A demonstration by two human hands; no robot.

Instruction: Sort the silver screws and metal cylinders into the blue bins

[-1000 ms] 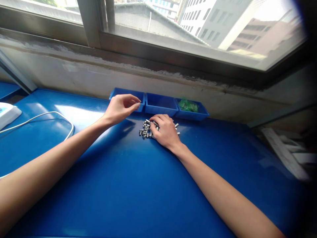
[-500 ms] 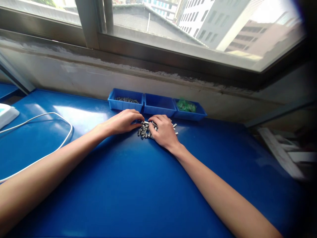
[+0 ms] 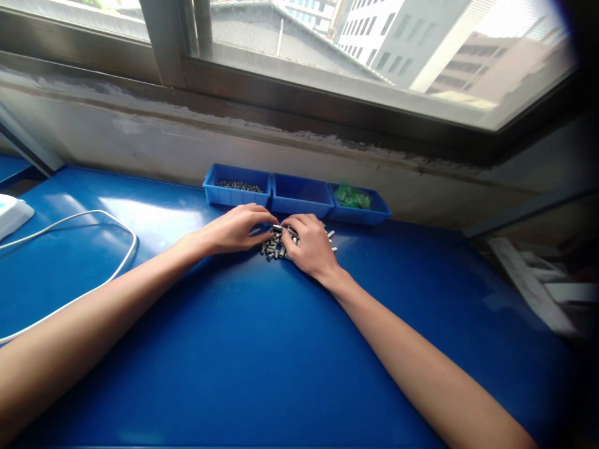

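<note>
Pile work: I judge the step in hand as picking through the pile [image 3: 270, 251], both hands at it.
Next move: calls, in my judgement, for a fine fingertip pinch at its left side, the rest kept steady.
Pile condition: loose, shiny grey metal; stubby pieces at left, longer slivers showing past my right hand [image 3: 306, 243].
Pile location: on the tabletop [image 3: 262, 349], towards the far edge, before the middle bin [image 3: 302, 206].
Left hand [image 3: 243, 229]: thumb and forefinger slightly parted, tips at the pile; whether they hold a piece, I cannot tell.
Right hand: fingers curved over the pile; any hold is hidden.
Far edge: left bin [image 3: 236, 197] contains small grey parts.
</note>
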